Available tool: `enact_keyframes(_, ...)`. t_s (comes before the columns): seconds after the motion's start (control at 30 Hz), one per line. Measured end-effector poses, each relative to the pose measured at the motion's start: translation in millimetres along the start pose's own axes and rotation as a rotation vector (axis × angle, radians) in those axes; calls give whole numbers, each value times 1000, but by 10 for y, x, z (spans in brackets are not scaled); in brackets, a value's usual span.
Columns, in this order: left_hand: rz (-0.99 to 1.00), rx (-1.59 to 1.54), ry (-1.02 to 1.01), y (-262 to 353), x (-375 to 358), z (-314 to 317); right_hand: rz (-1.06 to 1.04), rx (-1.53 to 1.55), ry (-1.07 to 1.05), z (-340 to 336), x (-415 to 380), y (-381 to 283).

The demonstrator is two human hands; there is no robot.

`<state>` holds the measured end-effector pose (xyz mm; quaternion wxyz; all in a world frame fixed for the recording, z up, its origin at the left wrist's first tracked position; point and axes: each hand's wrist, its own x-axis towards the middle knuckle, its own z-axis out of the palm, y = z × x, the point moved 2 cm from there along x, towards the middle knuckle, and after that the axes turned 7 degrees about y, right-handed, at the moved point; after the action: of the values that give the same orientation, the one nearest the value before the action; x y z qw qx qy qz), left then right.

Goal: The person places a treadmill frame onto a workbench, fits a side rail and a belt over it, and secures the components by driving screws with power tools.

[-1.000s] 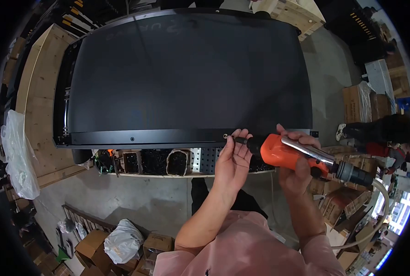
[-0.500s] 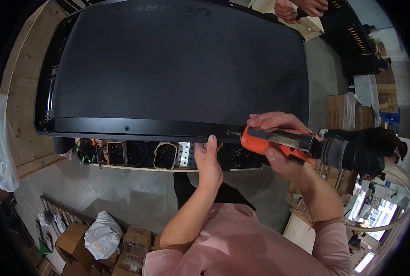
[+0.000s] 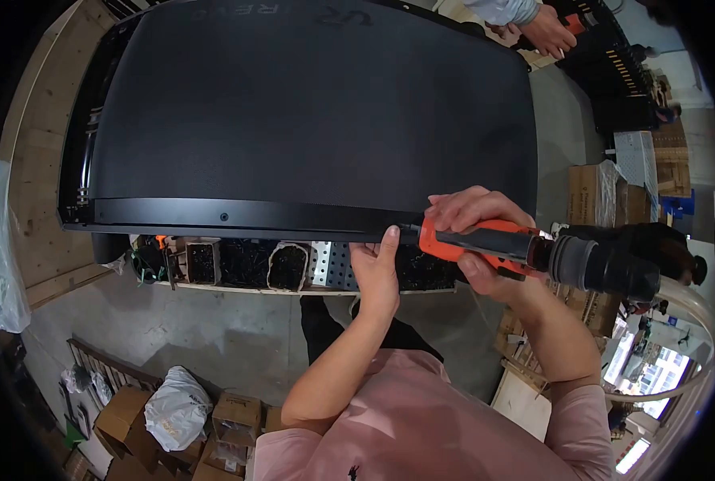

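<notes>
My right hand (image 3: 486,216) is wrapped around an orange-and-black power screwdriver (image 3: 469,244). The tool lies nearly level, and its bit points left at the black side rail (image 3: 309,216) of a large black deck with faint lettering (image 3: 317,112), which looks like a treadmill. At the rail's edge, just left of the bit, my left hand (image 3: 376,272) presses its thumb on top with the fingers curled underneath. Whether a screw sits at the bit tip is hidden by the thumb. A dark screw (image 3: 224,216) shows farther left in the rail.
Bins of small dark parts (image 3: 249,264) stand on a shelf under the rail. A pale hose (image 3: 694,309) trails from the tool's right side. Wooden boards (image 3: 40,152) border the left. Another person's hand (image 3: 548,32) is at the top right. Cardboard boxes and a white bag (image 3: 178,409) lie lower left.
My left thumb has shifted right and up onto the rail, close to the bit. The screwdriver has moved slightly left. The other person's hands have changed position at the top right.
</notes>
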<state>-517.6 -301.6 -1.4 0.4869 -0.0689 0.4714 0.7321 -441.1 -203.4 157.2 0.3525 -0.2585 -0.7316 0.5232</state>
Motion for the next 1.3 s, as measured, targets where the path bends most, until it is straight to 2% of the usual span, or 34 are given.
enact_keyframes(0.13,5,20,39,-137,39,36,73,-35,-29,39,-6,-122)
enact_keyframes(0.2,-6,79,72,-111,24,55,60,33,188,44,-204,-97)
enact_keyframes(0.23,-18,102,82,-114,36,52,-56,19,212,41,-306,2)
enact_keyframes(0.27,6,90,38,-77,72,51,-56,31,204,68,-256,35)
enact_keyframes(0.33,13,71,41,-61,112,24,67,110,365,72,-196,22)
enact_keyframes(0.37,10,44,32,-30,64,59,285,91,492,117,19,-96)
enact_keyframes(0.47,44,126,84,84,36,99,243,-106,630,148,7,-284)
enact_keyframes(0.5,6,182,63,75,80,76,2,-72,580,113,-208,-377)
enact_keyframes(0.57,67,216,84,6,82,30,-114,197,312,-202,-607,-614)
enact_keyframes(0.63,49,230,89,-4,63,35,-20,99,433,-204,-931,-896)
enact_keyframes(0.7,69,253,40,-53,93,-36,134,-84,389,-479,-1150,-914)
enact_keyframes(0.73,60,291,39,-59,95,-58,212,-128,405,-643,-1352,-751)
enact_keyframes(0.77,52,333,45,-54,83,-99,175,-67,448,-800,-1593,-539)
enact_keyframes(0.8,22,417,7,-70,101,-208,265,-166,483,-939,-1818,-387)
enact_keyframes(0.83,128,418,-43,-98,55,-283,356,-263,511,-1083,-2038,-216)
enact_keyframes(0.87,236,419,-91,-155,-24,-370,351,-246,514,-1235,-2246,39)
enact_keyframes(0.9,269,483,-92,-332,-114,-577,466,-310,475,-1387,-2478,374)
enact_keyframes(0.97,120,720,-130,-749,-392,-894,683,-379,386,-1659,-2974,1114)
enact_keyframes(1.0,13,783,-85,-1048,-568,-1085,777,-384,326,-1804,-3140,1544)
enact_keyframes(1.03,-88,845,-44,-1355,-693,-1261,641,-387,309,-1889,-3249,1994)
enact_keyframes(1.07,-91,871,-39,-1643,-867,-1397,516,-386,300,-1926,-3337,2307)
enact_keyframes(1.13,-270,824,157,-2169,-1151,-1633,463,-349,275,-1995,-3246,2704)
enact_keyframes(1.17,-264,851,168,-2294,-1167,-1706,404,-334,253,-1997,-3266,2850)
enact_keyframes(1.2,-172,874,190,-2399,-1136,-1777,402,-310,258,-2011,-3344,3046)
enact_keyframes(1.27,6,962,299,-2399,-1010,-1747,652,-81,194,-1922,-3482,3464)
enact_keyframes(1.3,93,1035,388,-2346,-846,-1783,650,-41,170,-1929,-3558,3614)
